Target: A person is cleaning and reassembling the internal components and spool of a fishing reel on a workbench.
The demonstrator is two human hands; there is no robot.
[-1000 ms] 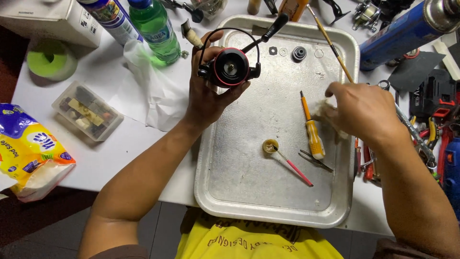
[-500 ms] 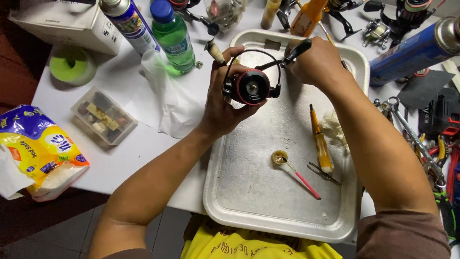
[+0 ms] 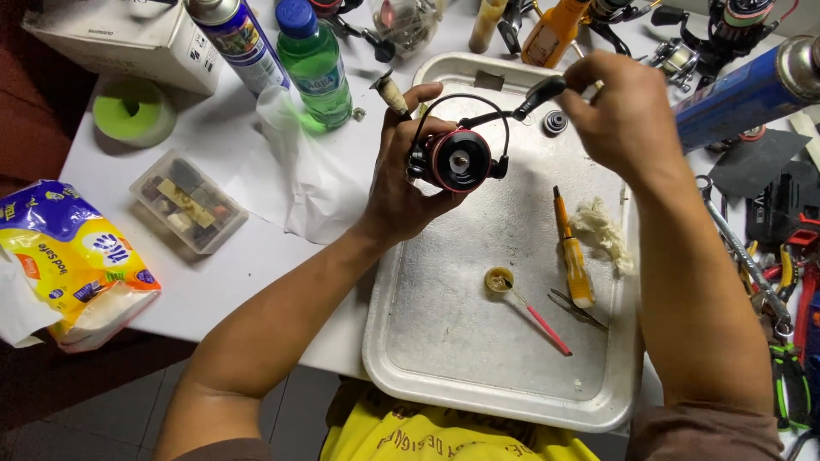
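My left hand [image 3: 400, 183] grips a black and red fishing reel [image 3: 459, 159] over the far end of a metal tray [image 3: 453, 358]. Its wire bail arches over the spool. My right hand [image 3: 617, 109] pinches the reel's black handle knob [image 3: 540, 90] at the upper right of the reel. In the tray lie a yellow-handled screwdriver [image 3: 572, 252], a small brass cap [image 3: 498, 279] with a red-handled brush [image 3: 540, 318], tweezers [image 3: 578, 309], a wad of white cotton [image 3: 600, 229] and a small round part [image 3: 555, 123].
On the white table: a green bottle [image 3: 313, 61], a spray can [image 3: 235, 38], a white box [image 3: 128, 38], a green tape roll [image 3: 130, 113], a clear parts box [image 3: 188, 201], a plastic bag [image 3: 295, 175], a tissue pack [image 3: 73, 260]. A blue canister [image 3: 743, 90] and hand tools [image 3: 769, 282] crowd the right.
My right hand left the screwdriver area in the tray, rose to the reel and took its handle knob. The left hand kept holding the reel.
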